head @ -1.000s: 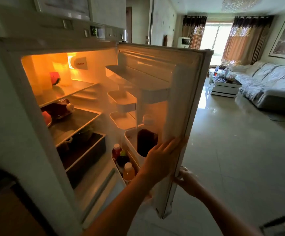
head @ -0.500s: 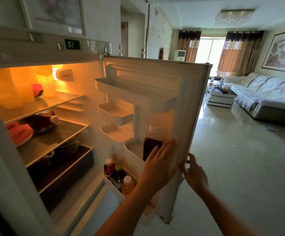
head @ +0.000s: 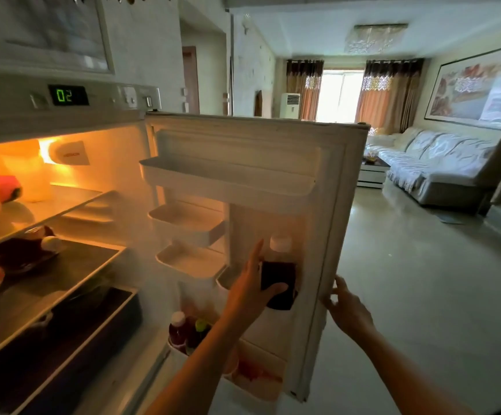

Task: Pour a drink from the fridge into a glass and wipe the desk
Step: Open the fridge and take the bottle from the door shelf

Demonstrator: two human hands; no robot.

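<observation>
Open fridge beside a living room, seen from the head camera.

The fridge door (head: 327, 181) stands open; a pale tiled floor (head: 408, 280) runs to a sofa (head: 429, 172) and curtained window. One dark drink bottle (head: 279, 274) stands upright, white cap up, in a door rack. The left hand (head: 250, 290) wraps it, thumb across the front. The right hand (head: 348, 310) grips the door's edge. Three smaller bottles (head: 187, 332) stand lower down.
</observation>
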